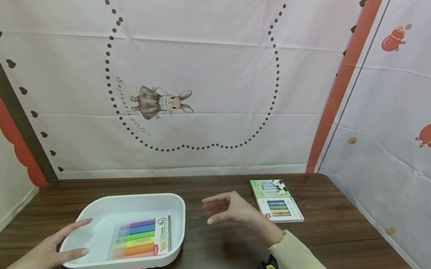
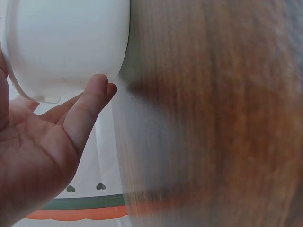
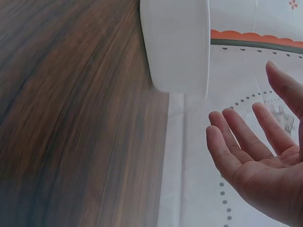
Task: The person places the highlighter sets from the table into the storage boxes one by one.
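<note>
A white plastic tray (image 1: 180, 227) sits on the dark wooden table, left of centre. In it lies a clear pack of rainbow-coloured highlighters (image 1: 136, 240). My left hand (image 1: 46, 254) is at the tray's left end, its thumb and one finger reaching over the rim. In the left wrist view, other fingers (image 2: 83, 111) are beside the tray's outer wall; whether they press on it I cannot tell. My right hand (image 1: 231, 209) hovers right of the tray, apart from it, its fingers spread and loosely bent, holding nothing.
Behind my right hand, toward the table's back right, lies a green and white box (image 1: 279, 204) with windows showing coloured pens. A printed white cloth (image 1: 212, 89) hangs along the back and sides. A black strap (image 1: 266, 268) is at my right sleeve.
</note>
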Available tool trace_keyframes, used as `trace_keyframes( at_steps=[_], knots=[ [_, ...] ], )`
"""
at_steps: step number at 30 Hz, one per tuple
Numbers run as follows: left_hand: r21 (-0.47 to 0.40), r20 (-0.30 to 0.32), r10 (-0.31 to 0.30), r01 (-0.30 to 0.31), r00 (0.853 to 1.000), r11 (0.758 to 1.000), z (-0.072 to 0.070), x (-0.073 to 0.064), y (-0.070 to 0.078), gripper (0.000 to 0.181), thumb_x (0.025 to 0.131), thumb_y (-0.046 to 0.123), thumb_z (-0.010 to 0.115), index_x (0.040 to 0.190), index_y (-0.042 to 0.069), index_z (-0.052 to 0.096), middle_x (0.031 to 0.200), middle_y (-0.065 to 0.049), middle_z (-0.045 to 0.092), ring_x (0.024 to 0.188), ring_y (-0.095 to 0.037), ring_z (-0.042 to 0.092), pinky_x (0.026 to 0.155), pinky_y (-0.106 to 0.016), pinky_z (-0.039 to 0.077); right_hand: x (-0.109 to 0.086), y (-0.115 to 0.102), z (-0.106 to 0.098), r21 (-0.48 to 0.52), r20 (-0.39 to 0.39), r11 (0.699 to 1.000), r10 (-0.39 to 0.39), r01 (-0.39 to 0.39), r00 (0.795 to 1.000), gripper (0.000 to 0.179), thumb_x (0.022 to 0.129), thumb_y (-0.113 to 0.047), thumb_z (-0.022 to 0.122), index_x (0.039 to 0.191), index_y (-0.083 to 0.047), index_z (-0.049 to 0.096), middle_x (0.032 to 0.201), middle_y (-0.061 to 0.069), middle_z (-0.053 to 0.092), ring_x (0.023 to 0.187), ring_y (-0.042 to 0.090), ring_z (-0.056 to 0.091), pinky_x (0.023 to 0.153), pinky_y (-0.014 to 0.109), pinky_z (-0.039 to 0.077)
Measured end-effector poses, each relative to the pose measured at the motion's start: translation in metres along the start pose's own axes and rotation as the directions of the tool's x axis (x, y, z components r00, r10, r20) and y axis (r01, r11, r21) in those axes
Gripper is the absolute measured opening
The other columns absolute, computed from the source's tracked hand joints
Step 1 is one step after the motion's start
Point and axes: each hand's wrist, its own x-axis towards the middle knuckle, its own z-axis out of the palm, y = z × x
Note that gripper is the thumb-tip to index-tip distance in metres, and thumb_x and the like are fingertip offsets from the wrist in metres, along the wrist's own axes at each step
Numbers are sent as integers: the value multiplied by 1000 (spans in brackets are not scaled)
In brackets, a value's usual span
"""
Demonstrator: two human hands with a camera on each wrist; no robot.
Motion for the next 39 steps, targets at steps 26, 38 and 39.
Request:
trace_keyframes(
  at_steps=[26, 38, 39],
  knots=[
    [25, -22, 42, -41, 999, 999, 1, 0, -1, 65, 89, 26, 59, 140, 5, 26, 133, -39, 26, 104, -15, 46, 73, -42, 45, -25, 20, -43, 12, -38, 999, 41, -41, 998, 51, 77, -10, 72, 124, -1, 54, 121, 23, 55, 108, 38, 53, 83, 35, 48],
    [35, -29, 44, -43, 999, 998, 1, 0, -1, 65, 89, 26, 59, 141, 6, 26, 133, -40, 25, 102, -13, 46, 73, -46, 44, -36, 26, -58, 13, -76, 1000, 9, -8, 997, 55, 76, -11, 73, 124, 5, 51, 121, 28, 53, 108, 40, 52, 81, 31, 48],
    [39, -30, 42, -41, 999, 998, 1, 0, -1, 65, 89, 26, 59, 140, 6, 26, 133, -40, 25, 102, -15, 47, 73, -45, 44, -37, 27, -60, 16, -81, 1000, 7, -5, 997, 55, 76, -10, 73, 124, 6, 51, 121, 28, 53, 108, 40, 52, 81, 31, 48]
  ],
)
